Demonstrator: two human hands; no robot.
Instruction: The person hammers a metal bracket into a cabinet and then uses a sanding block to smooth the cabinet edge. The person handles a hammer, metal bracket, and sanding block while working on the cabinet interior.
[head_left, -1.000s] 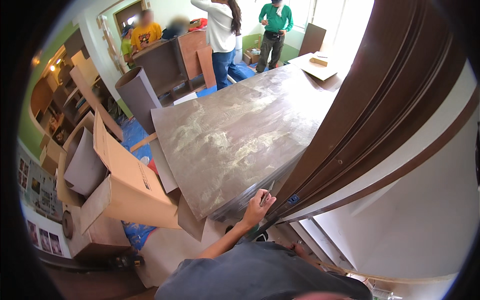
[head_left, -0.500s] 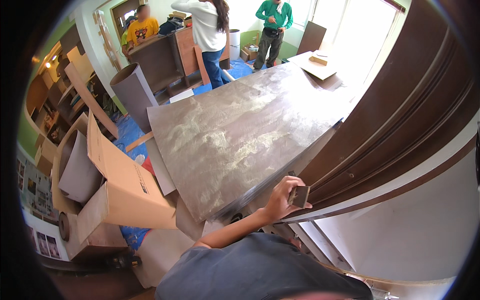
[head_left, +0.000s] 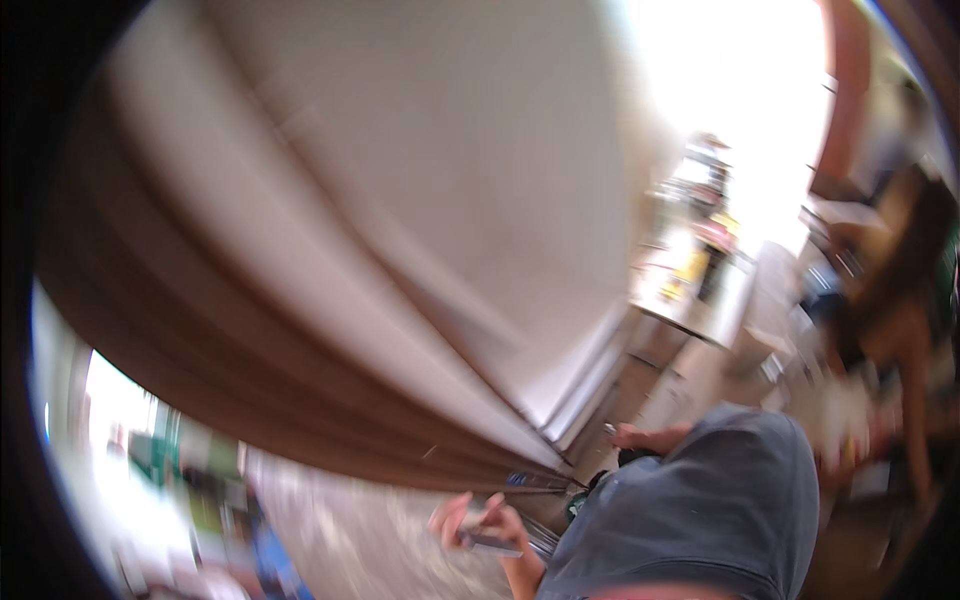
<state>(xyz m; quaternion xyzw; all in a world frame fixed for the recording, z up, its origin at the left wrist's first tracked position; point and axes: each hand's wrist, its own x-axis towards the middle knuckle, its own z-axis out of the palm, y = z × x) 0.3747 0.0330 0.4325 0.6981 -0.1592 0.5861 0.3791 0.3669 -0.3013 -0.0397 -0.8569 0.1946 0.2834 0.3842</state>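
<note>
- At three o'clock, a yellow item, too blurred to read.
- At six, left hand pinching a flat grey piece.
- Near four, right hand: cannot tell its grip.

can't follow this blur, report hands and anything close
Left hand holding thin flat greyish object; right hand blurred, grip unclear; brown ribbed trim near left hand.

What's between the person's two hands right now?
In the head view, the narrow end of the brown trim shows between the left hand and the right hand; blur hides finer detail there.
</note>
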